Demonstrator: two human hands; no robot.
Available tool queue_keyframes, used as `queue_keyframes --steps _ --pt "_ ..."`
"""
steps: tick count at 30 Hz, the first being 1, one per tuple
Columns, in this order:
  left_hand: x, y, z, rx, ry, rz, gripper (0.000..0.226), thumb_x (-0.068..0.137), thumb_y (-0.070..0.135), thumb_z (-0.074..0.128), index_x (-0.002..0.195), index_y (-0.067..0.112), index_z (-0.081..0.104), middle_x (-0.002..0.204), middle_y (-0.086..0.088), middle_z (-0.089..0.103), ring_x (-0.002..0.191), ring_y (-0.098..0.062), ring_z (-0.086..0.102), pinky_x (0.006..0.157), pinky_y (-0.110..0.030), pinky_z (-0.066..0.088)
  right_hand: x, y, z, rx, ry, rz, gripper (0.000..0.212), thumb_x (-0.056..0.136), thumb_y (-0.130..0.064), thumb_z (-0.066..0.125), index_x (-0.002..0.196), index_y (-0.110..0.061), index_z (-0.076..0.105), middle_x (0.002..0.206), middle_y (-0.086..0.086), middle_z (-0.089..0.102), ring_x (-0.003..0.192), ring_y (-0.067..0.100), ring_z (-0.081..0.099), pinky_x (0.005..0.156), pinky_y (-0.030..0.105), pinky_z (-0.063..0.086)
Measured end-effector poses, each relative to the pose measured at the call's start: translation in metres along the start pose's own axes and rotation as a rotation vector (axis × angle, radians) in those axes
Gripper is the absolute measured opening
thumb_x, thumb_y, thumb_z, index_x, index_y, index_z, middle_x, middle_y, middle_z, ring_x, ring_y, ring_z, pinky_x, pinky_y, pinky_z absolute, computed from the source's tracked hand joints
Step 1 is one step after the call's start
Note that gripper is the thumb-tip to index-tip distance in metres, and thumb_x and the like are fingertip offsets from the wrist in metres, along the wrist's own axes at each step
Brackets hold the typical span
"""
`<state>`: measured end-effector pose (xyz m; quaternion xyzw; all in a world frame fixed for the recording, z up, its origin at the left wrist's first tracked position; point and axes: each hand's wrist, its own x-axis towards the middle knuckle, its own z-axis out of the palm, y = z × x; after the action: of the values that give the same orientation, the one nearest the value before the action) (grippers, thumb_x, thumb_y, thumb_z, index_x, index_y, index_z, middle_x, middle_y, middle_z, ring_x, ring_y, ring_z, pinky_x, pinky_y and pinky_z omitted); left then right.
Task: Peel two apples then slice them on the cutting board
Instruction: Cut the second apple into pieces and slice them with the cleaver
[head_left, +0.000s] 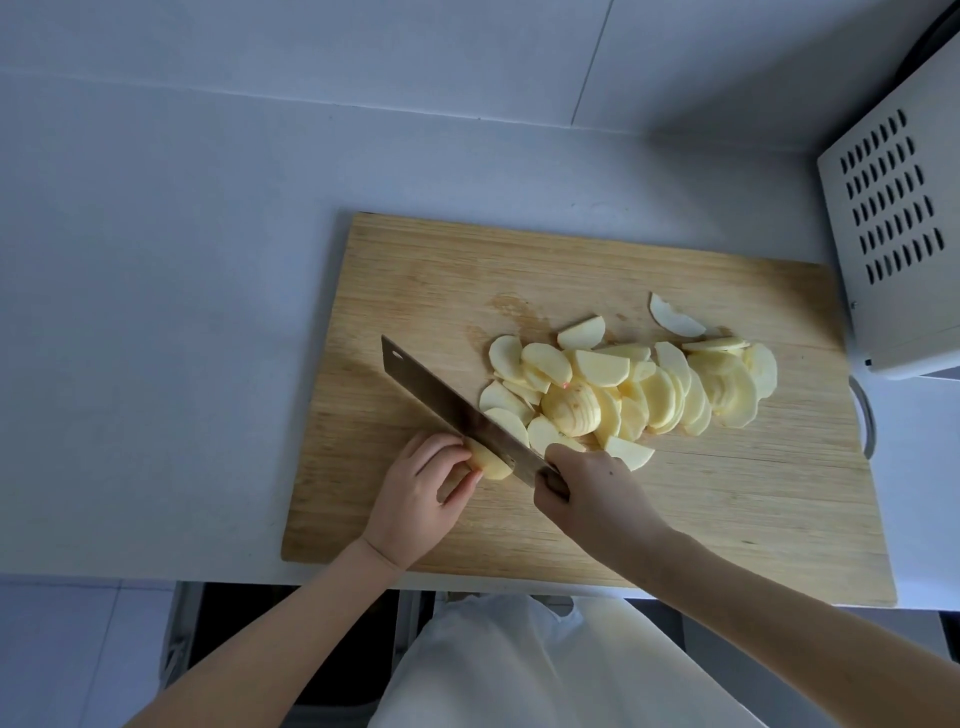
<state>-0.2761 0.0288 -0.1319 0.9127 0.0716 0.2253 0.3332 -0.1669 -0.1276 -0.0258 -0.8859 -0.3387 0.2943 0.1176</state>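
Left hand (415, 493) fingers pinch last pale peeled apple chunk (491, 465), steadying it | right hand (587, 493) fingers wrapped around steel cleaver (457, 410), seemingly mid-slice | finished slices (623, 384) heaped aside on wooden cutting board (727, 509)

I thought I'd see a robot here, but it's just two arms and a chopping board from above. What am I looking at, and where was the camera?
There is no machine: a person works with bare hands, and the single camera sits on their head, looking forward and down. That is why both arms enter from the bottom edge. A wooden cutting board lies on a pale counter. On it is a heap of peeled apple slices. The right hand grips the handle of a broad knife, whose blade rests against the last apple piece. The left hand steadies that piece with its fingertips. The white box with vent slots at right is some appliance; which kind, I cannot tell.
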Motion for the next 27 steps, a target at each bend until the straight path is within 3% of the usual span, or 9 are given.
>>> queue_keyframes --steps 8,17,20,24,27 --pt "-0.001 -0.002 0.000 0.038 -0.014 0.002 0.022 0.084 0.023 0.064 0.086 0.001 0.069 0.093 -0.009 0.066 0.090 -0.020 0.061 0.083 -0.031 0.051 -0.020 -0.002 -0.022 -0.003 0.056 -0.032 0.042 0.090 -0.019 0.050 0.058 -0.026 0.024 0.050 -0.008 0.031 0.043 0.012 0.027 0.043 0.020 0.021" --pt "0.000 0.000 0.000 0.027 -0.010 -0.006 0.022 0.083 0.021 0.065 0.086 0.000 0.069 0.092 -0.010 0.067 0.090 -0.019 0.060 0.093 -0.018 0.043 -0.006 -0.004 -0.004 -0.059 -0.013 -0.023 0.036 0.093 -0.023 0.044 0.061 -0.023 0.025 0.054 -0.005 0.035 0.047 0.011 0.030 0.045 0.024 0.024" --pt "-0.001 -0.001 0.001 0.027 -0.004 -0.010 0.021 0.084 0.021 0.064 0.087 0.000 0.070 0.091 -0.010 0.067 0.088 -0.018 0.059 0.091 -0.018 0.043 0.003 -0.006 0.005 -0.041 -0.025 -0.012 0.031 0.093 -0.023 0.043 0.065 -0.019 0.031 0.055 -0.005 0.036 0.049 0.012 0.032 0.045 0.024 0.025" --pt "0.000 0.000 0.001 0.028 0.007 0.010 0.020 0.083 0.019 0.065 0.088 0.000 0.070 0.091 -0.010 0.067 0.090 -0.017 0.058 0.095 -0.014 0.040 -0.002 -0.004 -0.001 -0.006 -0.011 -0.015 0.037 0.092 -0.021 0.046 0.061 -0.023 0.026 0.054 -0.005 0.034 0.047 0.010 0.028 0.044 0.022 0.020" --pt "0.001 -0.001 0.001 0.023 0.015 0.037 0.017 0.083 0.018 0.066 0.088 0.001 0.068 0.092 -0.010 0.067 0.090 -0.018 0.059 0.088 -0.020 0.047 -0.012 -0.003 -0.009 0.028 0.037 -0.018 0.039 0.090 -0.019 0.049 0.059 -0.025 0.026 0.051 -0.006 0.033 0.044 0.011 0.027 0.044 0.021 0.021"
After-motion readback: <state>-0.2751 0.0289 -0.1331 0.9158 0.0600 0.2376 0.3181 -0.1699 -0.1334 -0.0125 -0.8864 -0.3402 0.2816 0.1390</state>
